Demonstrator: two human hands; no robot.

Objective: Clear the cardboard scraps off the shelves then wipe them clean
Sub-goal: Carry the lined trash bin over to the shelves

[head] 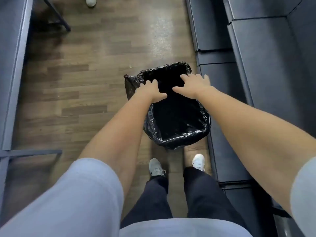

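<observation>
— What's nearest on your feed?

— Closest to me are two pale grey sleeves [71, 199] with bare forearms running out of them, and dark trousers [201, 194] below. Just past those, my shoes [156, 167] stand on the wood floor [77, 82], toes near the bin [181, 144].

— How does the bin sit?

— It stands on the floor just beside the shelves [266, 69] on my right. A black bag [130, 82] lines it, folded over its rim. The inside is too dark for me to see into.

— And your hands?

— Both are over the bin's far half. My left hand [151, 91] is at the left rim, fingers bent down onto the bag's edge, thumb out over the opening. I cannot tell whether it pinches the plastic or only rests there. My right hand [194, 84] is released, fingers spread, tips reaching toward the far right rim, grasping nothing.

— Where do the shelves run?

— Along my right, dark and stepped: a lower one just beside the bin, a higher one outside it. A second dark rack [12, 74] lines my left edge, well apart from the bin across the floor.

— Anything farther out?

— A tiny pale speck [130, 66] lies on the floor just past the bag, too small to identify. At the far end I see a white far shoe [90, 1].
</observation>
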